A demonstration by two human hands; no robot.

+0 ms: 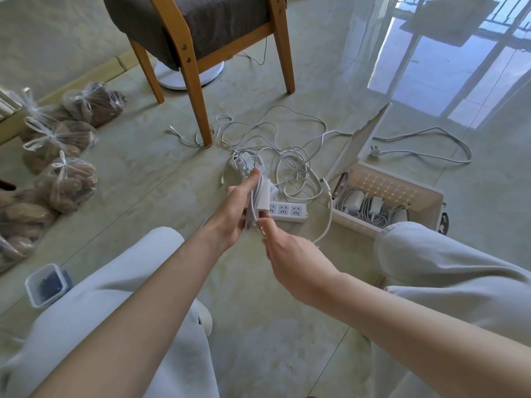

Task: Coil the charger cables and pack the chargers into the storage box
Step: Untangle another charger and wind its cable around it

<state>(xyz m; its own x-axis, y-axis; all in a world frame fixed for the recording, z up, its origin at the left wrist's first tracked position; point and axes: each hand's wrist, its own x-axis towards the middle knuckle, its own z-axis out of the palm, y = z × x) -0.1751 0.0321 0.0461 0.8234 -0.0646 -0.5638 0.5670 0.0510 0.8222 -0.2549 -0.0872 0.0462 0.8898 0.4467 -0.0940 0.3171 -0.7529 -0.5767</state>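
Clear plastic bags [61, 139] of brown contents, at least five, lie along the left edge of the floor [143, 179]. One small clear container [47, 285] with dark contents stands near the left knee. One wooden chair [198, 38] with a grey cushion stands at the far edge, with a white round base [189, 77] behind its legs. Loose white cables [275, 145] lie tangled on the floor from the chair's front leg toward the box; they overlap too much to count.

Left hand [237, 209]: raised over the middle of the floor, fingers and thumb curled round one white charger [263, 196] with loops of its cable [327, 225] bunched against it.

Right hand [290, 254]: just beside the left hand, thumb and forefinger closed on the cable at the lower end of the bundle. A free run of the cable arcs to the right and ends in a connector near the box's corner.

One white power strip [288, 211], three sockets visible, lies on the floor, partly hidden behind the hands.

One white storage box [356, 224] stands at the right, by the right knee, with its lid [360, 145] raised. Inside lie at least three packed chargers [356, 200] with coiled leads. One thick white power cord [436, 128] with a plug lies on the floor beyond the box
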